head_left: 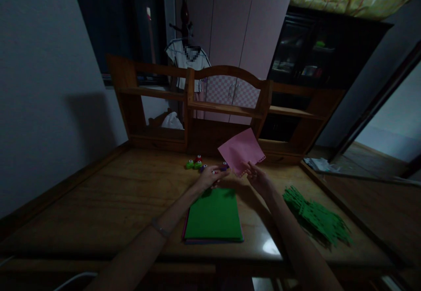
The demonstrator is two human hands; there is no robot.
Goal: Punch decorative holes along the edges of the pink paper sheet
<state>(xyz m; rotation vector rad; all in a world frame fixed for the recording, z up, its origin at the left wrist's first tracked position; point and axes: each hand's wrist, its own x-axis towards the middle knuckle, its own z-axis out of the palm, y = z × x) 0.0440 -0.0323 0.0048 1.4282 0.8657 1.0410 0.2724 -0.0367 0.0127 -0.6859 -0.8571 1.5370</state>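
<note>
My right hand (257, 179) pinches a pink sheet of paper (241, 148) by its lower edge, holding it tilted above the table. Small cut-outs run along that edge. To the left, my left hand (210, 177) has its fingers curled, with a bit of red and white showing at them; I cannot make out what it is. Below the left hand lies a stack of coloured paper with a green sheet (213, 214) on top. Just beyond the hand stand small green (190, 164), red (198, 158) and purple (224, 165) gadgets with eye-like spots.
A heap of green cut paper strips (317, 216) lies at the right of the wooden table (141, 194). A wooden shelf unit (226, 107) runs along the table's back edge. A wall (39, 85) rises at the left. Light glares off the front edge.
</note>
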